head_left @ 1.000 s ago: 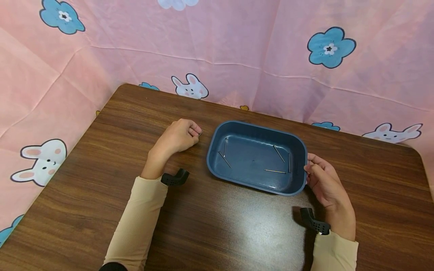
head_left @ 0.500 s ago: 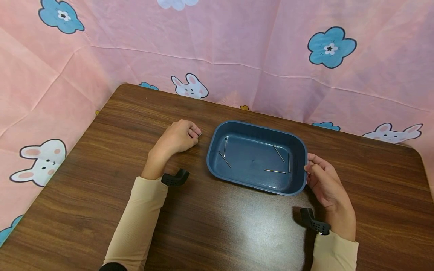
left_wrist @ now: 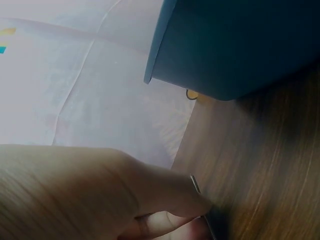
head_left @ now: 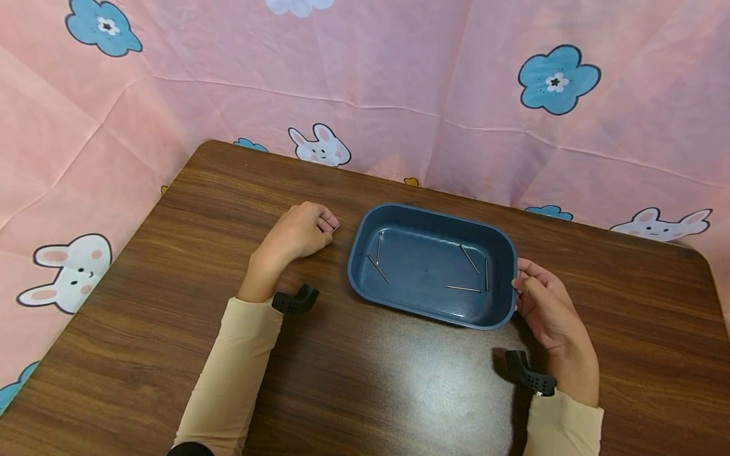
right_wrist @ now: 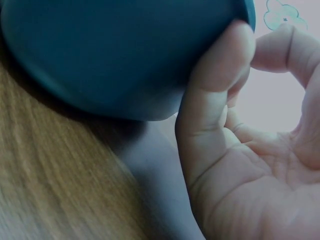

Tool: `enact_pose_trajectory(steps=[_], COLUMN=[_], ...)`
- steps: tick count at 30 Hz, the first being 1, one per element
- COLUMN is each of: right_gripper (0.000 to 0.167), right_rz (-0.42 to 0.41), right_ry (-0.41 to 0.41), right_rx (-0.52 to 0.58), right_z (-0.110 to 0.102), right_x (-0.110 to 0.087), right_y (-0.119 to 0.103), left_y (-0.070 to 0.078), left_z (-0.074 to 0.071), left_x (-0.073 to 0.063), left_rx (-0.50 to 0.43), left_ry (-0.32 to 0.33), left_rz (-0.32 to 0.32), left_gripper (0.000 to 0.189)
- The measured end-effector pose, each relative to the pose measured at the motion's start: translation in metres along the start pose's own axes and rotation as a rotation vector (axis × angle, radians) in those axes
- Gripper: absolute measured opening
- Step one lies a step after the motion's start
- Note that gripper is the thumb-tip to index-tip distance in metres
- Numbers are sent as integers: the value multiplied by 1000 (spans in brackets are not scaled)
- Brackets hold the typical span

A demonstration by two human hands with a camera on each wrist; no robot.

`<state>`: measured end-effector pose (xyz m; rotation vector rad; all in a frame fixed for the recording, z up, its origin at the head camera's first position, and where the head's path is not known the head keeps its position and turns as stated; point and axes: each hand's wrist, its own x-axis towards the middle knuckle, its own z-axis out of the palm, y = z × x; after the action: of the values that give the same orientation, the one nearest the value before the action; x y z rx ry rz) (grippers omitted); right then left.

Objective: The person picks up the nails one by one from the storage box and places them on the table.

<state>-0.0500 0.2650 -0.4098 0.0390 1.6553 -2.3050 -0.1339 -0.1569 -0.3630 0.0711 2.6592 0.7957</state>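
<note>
Beside the tray (head_left: 421,256), the left hand (head_left: 298,230), palm down, pinches a nail (head_left: 336,228).

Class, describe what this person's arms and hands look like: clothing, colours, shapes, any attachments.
The left hand and right hand are bare. The left sleeve and right sleeve are plain cream and close-fitting. At each wrist sits a black, bent bracket dotted with small holes.

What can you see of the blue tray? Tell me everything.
The tray is dark blue and looks like plastic: a rectangle with rounded corners, raised walls and an open top. It sits upright on the table, near the far edge. Five thin nails lie inside, two toward its left end, three toward its right. The right hand holds it at its right end.
</note>
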Motion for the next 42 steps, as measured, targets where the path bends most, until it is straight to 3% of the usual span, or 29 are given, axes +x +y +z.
enact_pose_trajectory(steps=[42], right_gripper=[33], right_rz=[11], right_ry=[20], right_rx=[-19], right_z=[-1], right_x=[0], right_y=[-1], left_y=[4], left_z=[1], left_x=[-2], left_rx=[30], left_ry=[26], left_rz=[4], left_gripper=[21])
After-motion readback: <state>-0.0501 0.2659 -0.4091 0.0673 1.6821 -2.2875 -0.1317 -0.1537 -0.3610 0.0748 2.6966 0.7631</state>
